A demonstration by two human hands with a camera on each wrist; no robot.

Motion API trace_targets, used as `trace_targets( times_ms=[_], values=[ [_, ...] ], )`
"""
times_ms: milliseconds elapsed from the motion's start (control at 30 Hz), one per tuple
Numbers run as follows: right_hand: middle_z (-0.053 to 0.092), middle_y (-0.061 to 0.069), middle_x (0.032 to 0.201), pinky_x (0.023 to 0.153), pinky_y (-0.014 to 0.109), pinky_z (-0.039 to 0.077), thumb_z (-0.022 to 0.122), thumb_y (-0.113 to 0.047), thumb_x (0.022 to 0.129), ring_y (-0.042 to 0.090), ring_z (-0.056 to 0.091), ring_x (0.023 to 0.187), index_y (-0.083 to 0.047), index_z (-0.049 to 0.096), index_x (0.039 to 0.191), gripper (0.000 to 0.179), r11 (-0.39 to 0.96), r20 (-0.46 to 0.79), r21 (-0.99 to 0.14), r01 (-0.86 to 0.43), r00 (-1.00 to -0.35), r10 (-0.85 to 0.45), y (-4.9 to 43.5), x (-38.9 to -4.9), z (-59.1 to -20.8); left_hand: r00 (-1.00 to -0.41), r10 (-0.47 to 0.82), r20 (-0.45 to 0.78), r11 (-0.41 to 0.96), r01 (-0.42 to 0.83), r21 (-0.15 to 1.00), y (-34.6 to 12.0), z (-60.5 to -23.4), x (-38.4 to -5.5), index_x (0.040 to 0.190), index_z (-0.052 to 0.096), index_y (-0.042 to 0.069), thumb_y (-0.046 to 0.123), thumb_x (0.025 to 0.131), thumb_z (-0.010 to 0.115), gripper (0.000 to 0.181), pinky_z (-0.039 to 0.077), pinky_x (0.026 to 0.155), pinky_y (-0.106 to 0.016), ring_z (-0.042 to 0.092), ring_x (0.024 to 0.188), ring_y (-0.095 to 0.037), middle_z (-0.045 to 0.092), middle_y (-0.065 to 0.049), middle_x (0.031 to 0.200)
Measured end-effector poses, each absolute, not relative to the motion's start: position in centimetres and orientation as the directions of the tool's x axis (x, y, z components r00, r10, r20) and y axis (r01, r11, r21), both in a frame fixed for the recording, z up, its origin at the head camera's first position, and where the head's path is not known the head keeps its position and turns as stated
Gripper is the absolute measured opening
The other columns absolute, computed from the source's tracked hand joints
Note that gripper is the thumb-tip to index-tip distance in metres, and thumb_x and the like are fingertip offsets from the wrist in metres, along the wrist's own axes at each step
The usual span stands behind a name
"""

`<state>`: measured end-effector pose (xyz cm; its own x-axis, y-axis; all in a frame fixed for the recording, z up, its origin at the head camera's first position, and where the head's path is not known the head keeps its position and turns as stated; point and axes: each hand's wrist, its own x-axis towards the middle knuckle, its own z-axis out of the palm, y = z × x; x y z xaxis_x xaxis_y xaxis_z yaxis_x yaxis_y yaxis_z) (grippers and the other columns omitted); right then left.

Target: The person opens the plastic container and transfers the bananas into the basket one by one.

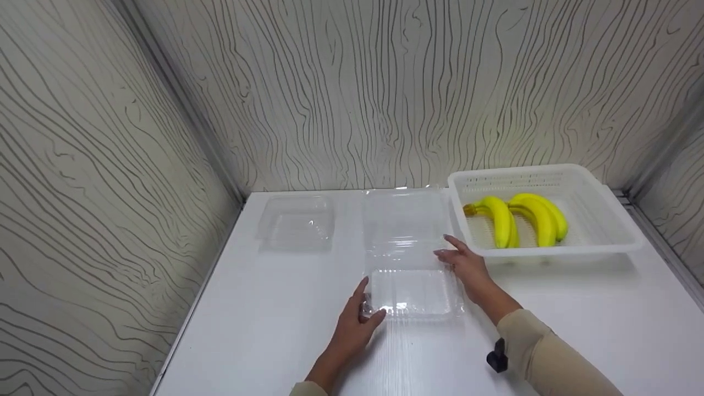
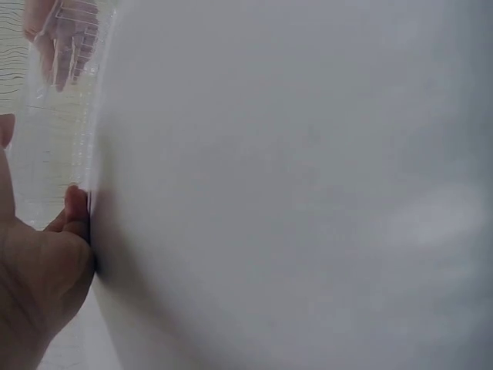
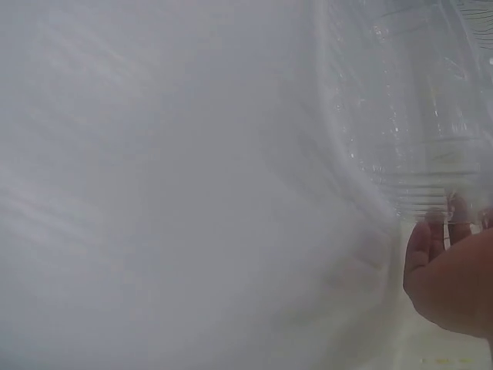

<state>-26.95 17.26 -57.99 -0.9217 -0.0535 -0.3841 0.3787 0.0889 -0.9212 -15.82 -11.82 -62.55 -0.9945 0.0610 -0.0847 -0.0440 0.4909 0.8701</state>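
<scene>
A clear plastic clamshell box [image 1: 410,291] lies unfolded on the white table, its lid half [image 1: 406,217] spread toward the back wall. My left hand [image 1: 352,324] is at the near left corner of the box, thumb along the front edge and fingers along the left side. At the right side, near the hinge, my right hand [image 1: 467,269] has its fingers extended against the plastic. The left wrist view shows the left thumb [image 2: 75,202] at the box's front wall. Through clear plastic, the right wrist view shows part of the right hand [image 3: 454,262].
To the right stands a white plastic basket [image 1: 599,220] with yellow bananas [image 1: 542,220] inside. Another clear plastic container [image 1: 297,223] sits at the back left of the table [image 1: 264,319]. Wood-patterned walls border the table at the back and sides.
</scene>
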Motion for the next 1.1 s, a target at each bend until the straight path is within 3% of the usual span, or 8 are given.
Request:
trace_targets(
  times_ms=[200, 500, 733, 1100],
  values=[
    [0.053, 0.013, 0.163, 0.125, 0.042, 0.041, 0.053, -0.023, 0.112, 0.032, 0.045, 0.155, -0.024, 0.033, 0.169, 0.06, 0.068, -0.343, -0.938, 0.339, -0.938, -0.048, 17.4, -26.92, -58.45, -0.994, 0.071, -0.08, 0.492, -0.035, 0.87, -11.97, -62.66, -16.01, 0.17, 0.028, 0.032, 0.05, 0.099, 0.07, 0.085, 0.05, 0.086, -0.032, 0.055, 0.098, -0.011, 0.06, -0.008, 0.138],
    [0.054, 0.013, 0.161, 0.102, 0.019, 0.049, 0.053, -0.017, 0.112, 0.025, 0.052, 0.145, -0.024, 0.04, 0.166, 0.056, 0.043, -0.316, -0.948, 0.315, -0.948, -0.029, 17.46, -26.88, -58.62, -0.994, 0.059, -0.087, 0.5, -0.046, 0.865, -11.86, -62.57, -15.85, 0.17, 0.029, 0.033, 0.05, 0.098, 0.07, 0.084, 0.05, 0.085, -0.032, 0.056, 0.097, -0.011, 0.06, -0.011, 0.145],
    [0.061, 0.009, 0.153, 0.098, 0.017, 0.053, 0.055, -0.014, 0.111, 0.017, 0.056, 0.135, -0.021, 0.044, 0.164, 0.055, -0.004, -0.296, -0.955, 0.296, -0.955, -0.005, 17.3, -26.9, -58.61, -0.992, 0.04, -0.116, 0.497, -0.081, 0.864, -11.58, -62.24, -15.78, 0.17, 0.028, 0.034, 0.051, 0.097, 0.071, 0.086, 0.054, 0.086, -0.036, 0.06, 0.1, -0.011, 0.058, -0.014, 0.153],
    [0.069, 0.001, 0.144, 0.099, 0.018, 0.054, 0.057, -0.012, 0.11, 0.023, 0.055, 0.143, -0.02, 0.046, 0.163, 0.054, -0.061, -0.311, -0.949, 0.31, -0.95, 0.003, 17.41, -26.89, -58.61, -0.992, 0.043, -0.12, 0.486, -0.084, 0.87, -11.69, -62.2, -15.74, 0.169, 0.029, 0.036, 0.051, 0.096, 0.072, 0.086, 0.053, 0.084, -0.037, 0.058, 0.098, -0.012, 0.06, -0.011, 0.147]
  ],
)
